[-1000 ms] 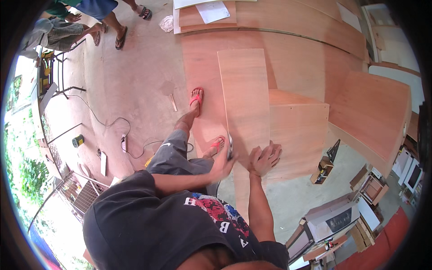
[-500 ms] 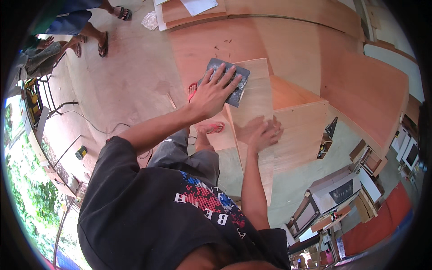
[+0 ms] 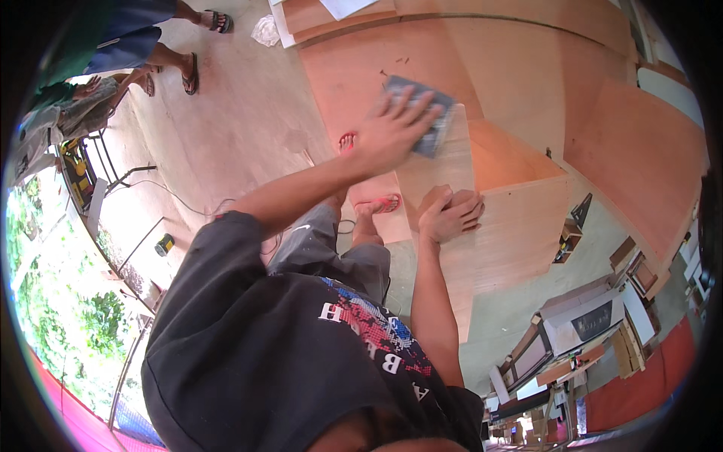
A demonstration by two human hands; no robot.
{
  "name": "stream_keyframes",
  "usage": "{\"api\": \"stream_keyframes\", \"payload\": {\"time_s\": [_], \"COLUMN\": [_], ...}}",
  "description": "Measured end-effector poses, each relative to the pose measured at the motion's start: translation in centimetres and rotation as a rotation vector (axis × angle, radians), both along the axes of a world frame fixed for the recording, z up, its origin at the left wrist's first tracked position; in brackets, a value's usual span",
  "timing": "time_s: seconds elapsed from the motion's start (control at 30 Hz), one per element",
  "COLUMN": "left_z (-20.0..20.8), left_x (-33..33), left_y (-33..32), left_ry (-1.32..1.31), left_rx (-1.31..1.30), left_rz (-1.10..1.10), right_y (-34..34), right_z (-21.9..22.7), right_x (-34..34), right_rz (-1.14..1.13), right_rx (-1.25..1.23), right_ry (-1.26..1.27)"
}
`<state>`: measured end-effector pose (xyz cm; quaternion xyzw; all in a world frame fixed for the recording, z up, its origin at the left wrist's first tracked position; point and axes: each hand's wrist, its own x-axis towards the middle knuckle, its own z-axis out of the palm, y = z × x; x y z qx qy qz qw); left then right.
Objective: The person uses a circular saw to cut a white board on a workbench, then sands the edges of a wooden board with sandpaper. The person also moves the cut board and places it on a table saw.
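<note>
My left hand (image 3: 395,135) lies across a dark grey sheet of sandpaper (image 3: 435,139), fingers spread over its back, pressing it on the far end of a pale plywood panel (image 3: 433,177). The sandpaper is dusted white and slightly blurred by motion. Closer to me, my right hand (image 3: 450,216) rests on the same panel near its right edge. Its fingers are bent and a little apart, with the tips at that edge, and nothing shows in them. The panel belongs to a box-like plywood piece (image 3: 520,226), whose open inside shows orange-brown.
Large plywood sheets (image 3: 520,83) lie beyond the box, with small dark bits on them. Two people's legs (image 3: 169,56) are at the upper left. A cable (image 3: 177,197) crosses the floor, and a yellow-black tape measure (image 3: 164,245) sits left. Cartons and boards (image 3: 587,320) stand lower right.
My left hand has slid the sandpaper farther away and to the right, toward the panel's far corner. My right hand's fingers have drawn closer together at the edge. The whole view has shifted slightly.
</note>
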<state>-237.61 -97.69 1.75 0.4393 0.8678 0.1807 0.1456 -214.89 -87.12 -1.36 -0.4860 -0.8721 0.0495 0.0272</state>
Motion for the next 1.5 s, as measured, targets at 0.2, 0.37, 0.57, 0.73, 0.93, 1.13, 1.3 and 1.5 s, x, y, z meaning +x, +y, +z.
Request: {"api": "stream_keyframes", "payload": {"time_s": [0.2, 0.37, 0.57, 0.73, 0.93, 1.13, 1.3, 1.5], "left_z": [1.4, -0.5, 0.3, 0.1, -1.5, 1.3, 0.3, -0.7], "left_x": [-0.3, -2.2, -2.4, -3.4, -3.1, -3.3, -4.4, -0.5], "left_y": [-2.4, 5.7, -5.5, 3.3, 1.6, -4.1, 6.5, -8.4], "left_ry": [-0.026, -0.209, -0.307, -0.407, -0.57, -0.629, -0.639, -0.275], "left_rx": [-0.178, -0.023, -0.047, 0.052, 0.28, 0.107, 0.051, 0.14], "left_rz": [0.003, 0.063, 0.043, 0.029, 0.046, 0.054, 0.07, 0.032], "right_y": [-0.4, 0.1, 0.1, 0.2, -0.1, 0.0, 0.0, 0.2], "right_z": [0.2, 0.4, 0.3, 0.4, 0.4, -0.1, 0.4, 0.0], "right_x": [0.0, -0.4, -0.6, -0.4, -0.5, -0.2, -0.9, -0.3], "right_rz": [0.012, 0.017, -0.022, 0.008, -0.031, -0.031, 0.006, -0.027], "right_rx": [-0.004, -0.037, -0.032, -0.033, -0.057, -0.019, 0.008, -0.013], "right_ry": [-0.001, 0.004, 0.025, 0.054, 0.042, 0.056, 0.032, 0.036]}}
